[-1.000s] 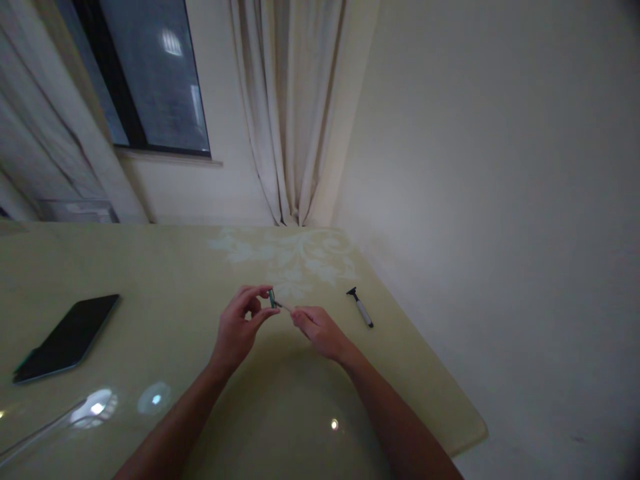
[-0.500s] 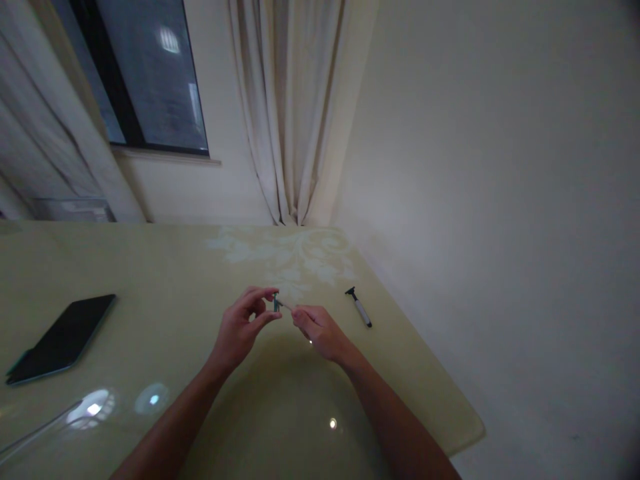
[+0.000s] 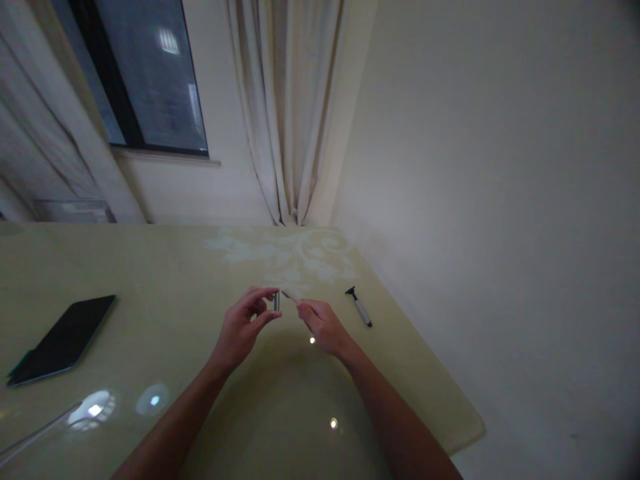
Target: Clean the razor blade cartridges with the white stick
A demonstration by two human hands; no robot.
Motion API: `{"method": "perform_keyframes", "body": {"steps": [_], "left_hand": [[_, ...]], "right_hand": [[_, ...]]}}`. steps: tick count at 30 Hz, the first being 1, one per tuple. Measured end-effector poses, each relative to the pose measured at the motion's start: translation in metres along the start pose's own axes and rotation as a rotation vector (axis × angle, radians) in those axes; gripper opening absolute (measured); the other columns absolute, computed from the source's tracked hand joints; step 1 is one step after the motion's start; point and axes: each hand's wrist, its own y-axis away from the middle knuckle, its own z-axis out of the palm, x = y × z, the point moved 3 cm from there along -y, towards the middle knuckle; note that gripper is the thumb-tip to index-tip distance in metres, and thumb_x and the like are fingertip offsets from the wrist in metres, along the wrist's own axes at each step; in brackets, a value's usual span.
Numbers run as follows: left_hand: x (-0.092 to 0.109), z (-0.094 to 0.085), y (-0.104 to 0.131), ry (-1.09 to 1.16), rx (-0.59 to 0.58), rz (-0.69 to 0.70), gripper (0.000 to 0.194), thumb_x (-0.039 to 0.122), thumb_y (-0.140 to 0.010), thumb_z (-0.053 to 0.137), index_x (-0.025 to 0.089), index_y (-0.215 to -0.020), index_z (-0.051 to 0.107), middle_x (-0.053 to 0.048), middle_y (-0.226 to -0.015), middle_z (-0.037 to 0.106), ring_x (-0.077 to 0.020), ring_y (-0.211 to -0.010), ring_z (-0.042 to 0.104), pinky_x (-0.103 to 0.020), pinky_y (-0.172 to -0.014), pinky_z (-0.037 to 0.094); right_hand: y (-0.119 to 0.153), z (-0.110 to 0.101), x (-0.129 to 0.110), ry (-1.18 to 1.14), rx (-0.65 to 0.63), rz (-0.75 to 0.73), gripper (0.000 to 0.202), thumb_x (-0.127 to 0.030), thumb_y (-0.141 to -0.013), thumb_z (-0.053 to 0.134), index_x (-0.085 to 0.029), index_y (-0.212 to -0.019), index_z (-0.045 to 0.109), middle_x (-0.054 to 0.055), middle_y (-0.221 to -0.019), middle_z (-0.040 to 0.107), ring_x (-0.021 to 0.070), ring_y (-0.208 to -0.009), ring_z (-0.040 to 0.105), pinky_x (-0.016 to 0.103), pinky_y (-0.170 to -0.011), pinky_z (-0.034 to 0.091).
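Observation:
My left hand pinches a small green razor head between thumb and forefinger, just above the table. My right hand grips a thin pale razor handle whose tip points toward the head. A narrow gap separates handle and head. A second razor, with a black head and a white handle, lies on the yellow-green table just right of my right hand.
A dark phone lies at the table's left side. The table's right edge runs diagonally near the white wall. A curtain and a dark window stand behind the table. Lamp reflections glint on the glossy near surface.
The razor handle in my right hand has come away from the green head in my left hand; they were joined before. Both hands shifted slightly.

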Motion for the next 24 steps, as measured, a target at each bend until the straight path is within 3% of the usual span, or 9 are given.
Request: {"method": "perform_keyframes", "body": {"steps": [8,12,24], "left_hand": [[-0.0086,0.0005,-0.0001,-0.004,-0.003,-0.010,0.032,0.030,-0.084,0.081,0.026,-0.116,0.078,0.003,-0.081,0.060,-0.0113,-0.065,0.054,-0.024,-0.064,0.047],[-0.0102,0.0008,0.0007,-0.016,-0.001,0.020,0.034,0.029,-0.085,0.082,0.027,-0.119,0.077,0.003,-0.087,0.061,-0.0112,-0.068,0.055,-0.024,-0.066,0.047],[-0.0048,0.0010,0.0001,-0.071,0.025,0.077,0.031,0.027,-0.086,0.081,0.027,-0.117,0.077,0.002,-0.093,0.065,-0.0100,-0.066,0.055,-0.024,-0.066,0.048]], "right_hand": [[-0.0006,-0.0031,0.0046,0.038,0.024,-0.003,0.051,-0.060,-0.105,0.043,-0.023,-0.071,0.042,-0.003,-0.068,0.038,0.0153,-0.066,0.037,0.030,-0.063,0.028],[0.0005,0.0010,0.0018,0.043,-0.034,-0.038,0.048,-0.056,-0.106,0.042,-0.022,-0.072,0.044,-0.003,-0.069,0.041,0.0155,-0.068,0.039,0.030,-0.065,0.028],[0.0001,-0.0006,0.0055,0.045,0.024,-0.009,0.048,-0.056,-0.105,0.043,-0.022,-0.071,0.042,-0.003,-0.069,0.038,0.0145,-0.066,0.037,0.030,-0.063,0.027]]}}
